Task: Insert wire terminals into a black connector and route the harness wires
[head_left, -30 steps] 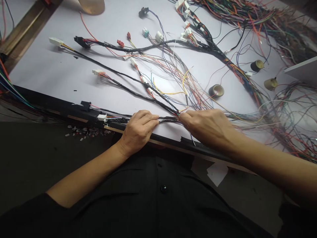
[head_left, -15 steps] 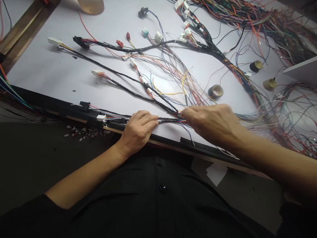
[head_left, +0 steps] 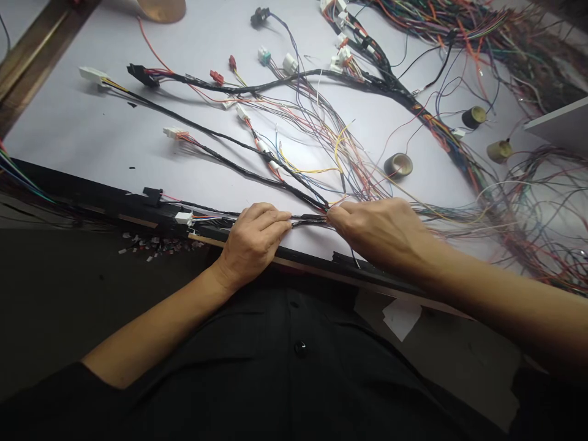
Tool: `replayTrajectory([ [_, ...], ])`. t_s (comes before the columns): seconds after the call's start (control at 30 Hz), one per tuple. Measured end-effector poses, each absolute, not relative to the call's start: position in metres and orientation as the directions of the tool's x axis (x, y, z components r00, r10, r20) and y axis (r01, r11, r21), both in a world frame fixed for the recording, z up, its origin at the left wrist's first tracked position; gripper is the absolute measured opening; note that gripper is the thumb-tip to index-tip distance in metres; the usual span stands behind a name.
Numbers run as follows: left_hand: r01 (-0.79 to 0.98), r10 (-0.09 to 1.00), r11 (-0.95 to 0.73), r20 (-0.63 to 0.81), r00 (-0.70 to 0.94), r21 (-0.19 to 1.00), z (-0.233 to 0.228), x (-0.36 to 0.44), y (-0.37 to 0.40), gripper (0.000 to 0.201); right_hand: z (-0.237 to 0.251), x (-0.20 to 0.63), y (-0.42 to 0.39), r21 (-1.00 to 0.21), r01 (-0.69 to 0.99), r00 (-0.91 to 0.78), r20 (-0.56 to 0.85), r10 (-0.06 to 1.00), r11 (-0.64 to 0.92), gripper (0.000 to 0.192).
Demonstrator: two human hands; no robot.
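1. Both forearms come up from bottom of frame & meet at lower centre, over the near edge of the white table [head_left: 92, 141]. Left arm runs up from lower left, right arm from lower right, wrist nearly flat.
2. Left hand [head_left: 252, 242]: knuckles up, fingers curled tight, tips pinching the black taped wire bundle [head_left: 309, 219] from its left end. Closed grip, no gap visible.
3. Right hand [head_left: 381, 233]: palm down, fingers drawn together, tips nipping the same bundle just right of the left hand's tips. Short stretch of bundle shows between the 2 hands.
4. Bundle lies at lower centre, just inside table edge, where 2 black taped branches [head_left: 239, 156] slanting down from upper left meet loose coloured wires [head_left: 349, 159] fanning to the right.
5. Left of left hand: small white connector [head_left: 184, 217] w/ coloured leads, near table edge.
6. Tape roll [head_left: 398, 165] sits right of centre, apart from hands; 2 more rolls [head_left: 474, 116] further right.
7. White & red connectors [head_left: 289, 62] spread along top centre; dense wire tangle [head_left: 528, 202] at right.
8. No readable writing or labels.
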State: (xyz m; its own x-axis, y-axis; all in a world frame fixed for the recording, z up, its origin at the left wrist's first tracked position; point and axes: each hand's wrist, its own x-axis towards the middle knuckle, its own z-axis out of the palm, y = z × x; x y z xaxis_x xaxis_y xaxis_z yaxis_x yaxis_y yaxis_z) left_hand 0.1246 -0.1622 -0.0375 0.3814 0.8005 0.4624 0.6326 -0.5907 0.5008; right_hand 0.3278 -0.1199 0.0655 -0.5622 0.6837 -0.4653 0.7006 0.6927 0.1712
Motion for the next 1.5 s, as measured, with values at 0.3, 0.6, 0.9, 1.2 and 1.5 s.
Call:
replayTrajectory([
  [0.3,0.638,0.801,-0.59,0.462,0.382,0.495,-0.038,0.125,-0.162,0.015,0.07,0.324,-0.12,0.177,0.668,-0.561,-0.518,0.646,0.723,0.029],
  [0.6,0.621,0.792,-0.6,0.482,0.375,0.504,-0.04,0.124,-0.162,0.014,0.067,0.326,-0.126,0.212,0.689,-0.535,-0.497,0.683,0.694,0.028],
  [0.9,0.605,0.788,-0.606,0.494,0.367,0.516,-0.041,0.124,-0.162,0.016,0.065,0.345,-0.128,0.242,0.695,-0.532,-0.46,0.711,0.677,0.027],
  [1.2,0.618,0.795,-0.602,0.457,0.399,0.506,-0.038,0.123,-0.162,0.013,0.051,0.387,-0.136,0.118,0.822,-0.559,-0.016,0.829,0.557,0.031],
  [1.5,0.707,0.821,-0.564,0.383,0.423,0.427,-0.02,0.12,-0.144,0.02,0.017,0.43,-0.177,-0.018,0.875,-0.483,0.047,0.875,0.484,0.025],
])
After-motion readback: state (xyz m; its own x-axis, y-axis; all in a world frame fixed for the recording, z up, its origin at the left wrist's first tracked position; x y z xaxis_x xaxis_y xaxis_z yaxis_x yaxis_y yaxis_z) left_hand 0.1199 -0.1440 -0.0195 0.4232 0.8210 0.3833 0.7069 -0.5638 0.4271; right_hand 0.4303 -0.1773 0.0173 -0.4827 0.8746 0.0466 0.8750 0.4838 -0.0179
